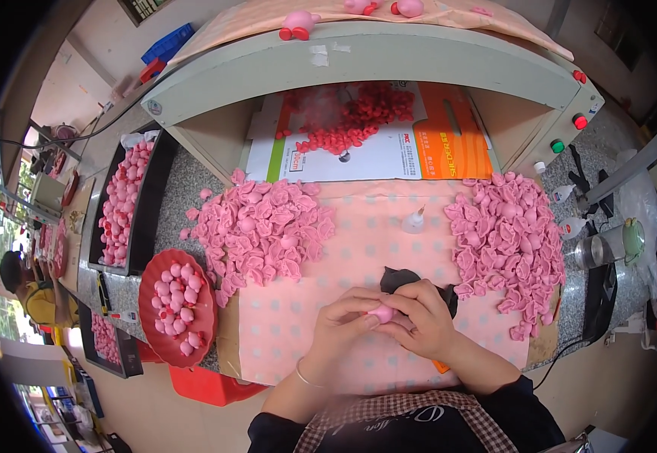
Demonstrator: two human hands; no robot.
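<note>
From the head view I see my left hand [341, 321] and right hand [416, 317] pinched together around a small pink piece [381, 312] over the pink dotted cloth [373, 226] (fingers closed, steadying it from both sides), between two heaps of pink pieces [264, 226], glue bottle [414, 220] within reach.

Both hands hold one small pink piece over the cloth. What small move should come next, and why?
Probably the right hand lets go and reaches for the glue bottle. Both hands, the left hand too, pinch the pink piece together, and the bottle stands just ahead on the cloth, between the two pink heaps.
</note>
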